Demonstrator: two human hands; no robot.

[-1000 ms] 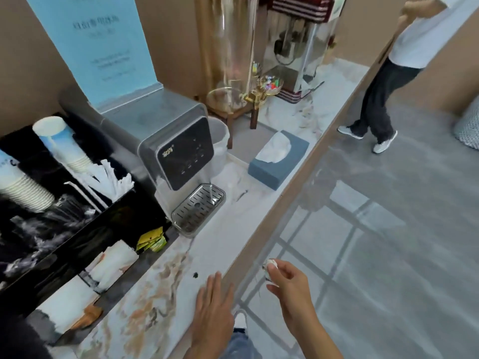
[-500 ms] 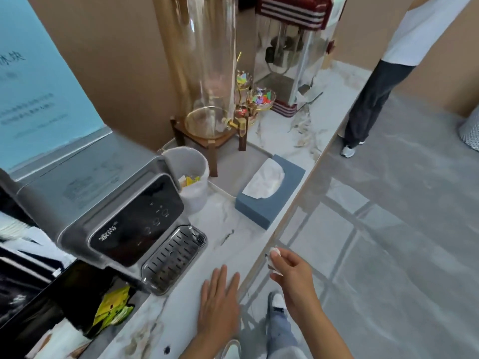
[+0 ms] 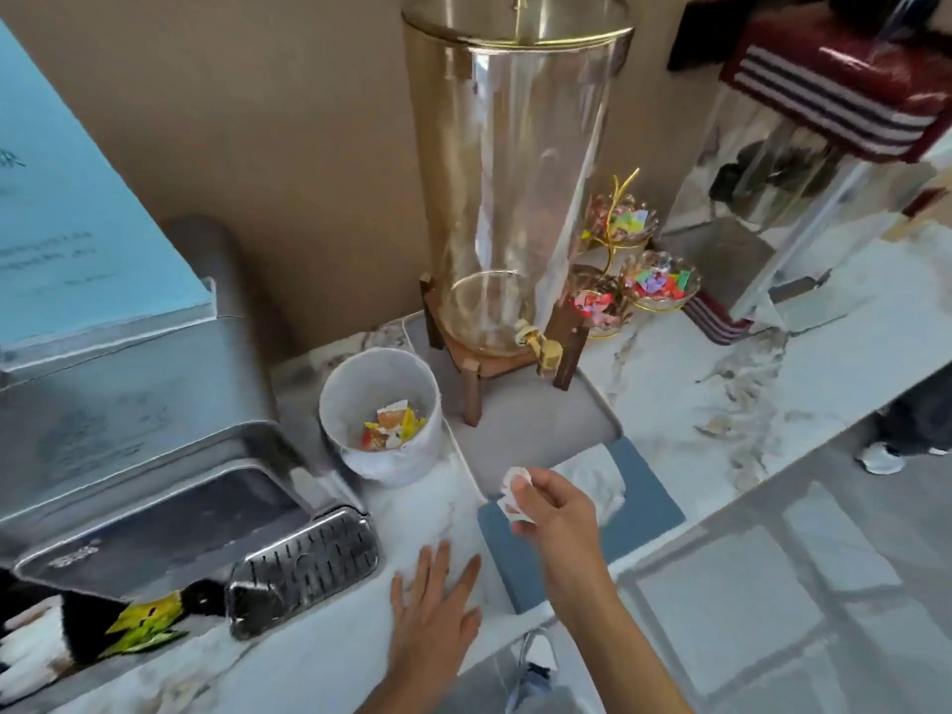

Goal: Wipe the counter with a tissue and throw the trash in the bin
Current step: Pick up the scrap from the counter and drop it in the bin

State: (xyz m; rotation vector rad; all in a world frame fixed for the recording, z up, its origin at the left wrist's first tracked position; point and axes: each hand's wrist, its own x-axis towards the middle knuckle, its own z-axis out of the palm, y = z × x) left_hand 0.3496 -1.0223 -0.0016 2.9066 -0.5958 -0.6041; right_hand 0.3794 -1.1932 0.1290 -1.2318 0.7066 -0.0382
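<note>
right hand (image 3: 554, 512): raised above the near end of the blue tissue box (image 3: 639, 512), fingers pinched around a small crumpled white tissue (image 3: 515, 494). tissue protruding from the fingertips toward the far left, clear of the counter surface.

left hand (image 3: 435, 605): flat on the marble counter (image 3: 685, 383), palm down, fingers spread, grasping nothing. located near the counter's front edge, just left of the tissue box.

white bin (image 3: 384, 409): upright on the counter, far and left of the right hand, near but not touching. open top; coloured wrappers and scraps visible at the bottom.

grey tray (image 3: 536, 425): directly right of the bin, carrying a wooden stand (image 3: 474, 389) with a tall clear glass dispenser (image 3: 510, 172), brass tap facing the near side.

water machine (image 3: 134, 445): left of the bin, metal drip grille (image 3: 304, 564) at its near right corner. blue sign (image 3: 67, 198) upright behind it.

yellow-green packets (image 3: 147, 623): in a dark compartment at the near left.

glass bowls of coloured sweets (image 3: 659, 283): right of the dispenser, on a gold stand.

red striped popcorn machine (image 3: 824, 121): far right on the counter.

second person's shoe (image 3: 878, 458): on the grey floor beyond the counter's right edge.
</note>
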